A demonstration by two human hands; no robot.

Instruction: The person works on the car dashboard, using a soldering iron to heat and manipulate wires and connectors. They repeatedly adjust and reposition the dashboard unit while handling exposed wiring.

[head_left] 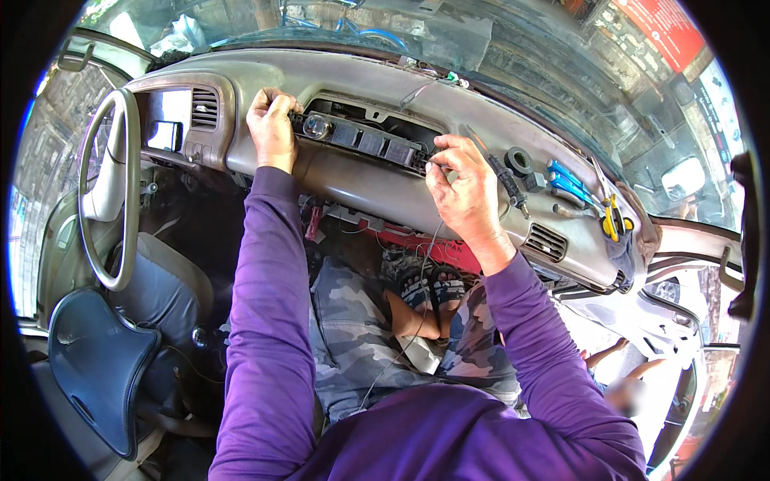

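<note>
A long black panel (370,142) with a round clear fitting near its left end is held in front of the open recess (377,116) in the beige dashboard (329,79). My left hand (273,130) has its fingers closed on the panel’s left end. My right hand (463,184) pinches at the right end with thumb and index finger, partly hiding that end. A thin wire (433,240) hangs below my right hand. Just right of it lies a black tool (509,180).
On the dash top at right are a tape roll (519,161), blue-handled tools (568,180) and yellow-black scissors (614,218). The steering wheel (123,192) stands left. Another person (626,373) is outside at lower right. My sandalled feet (433,293) are below the dash.
</note>
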